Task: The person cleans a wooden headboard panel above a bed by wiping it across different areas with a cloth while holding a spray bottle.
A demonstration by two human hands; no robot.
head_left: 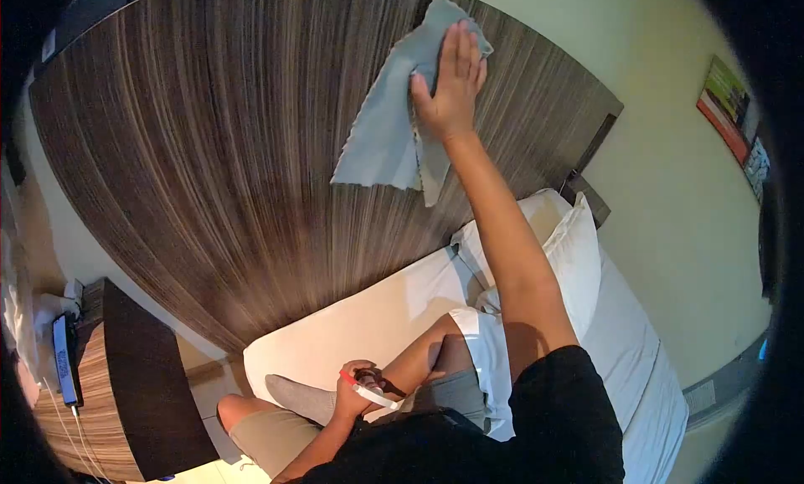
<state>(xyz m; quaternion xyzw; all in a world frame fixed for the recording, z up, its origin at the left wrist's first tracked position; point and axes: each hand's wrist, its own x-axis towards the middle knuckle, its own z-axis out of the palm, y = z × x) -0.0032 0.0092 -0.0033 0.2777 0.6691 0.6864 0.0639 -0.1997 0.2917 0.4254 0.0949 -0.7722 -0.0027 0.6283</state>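
Observation:
My right hand [450,95] lies flat against a pale grey-blue cloth [378,136], fingers stretched out and thumb apart. The hand presses the cloth onto the upper part of a dark, wood-striped headboard [251,149]. The cloth has wavy edges, and a folded strip hangs below the palm. Low in the view, near my lap, my left hand [356,392] is closed around what looks like a spray bottle [373,393] with a white and red head. Most of its body is hidden by the fingers and the angle.
A bed with a white sheet [335,325] runs below the headboard, with white pillows [576,249] at right. My legs rest on it. At left, a striped bedside table [96,383] carries a blue-screened phone [64,358] with a cable. A picture [733,107] hangs on the right wall.

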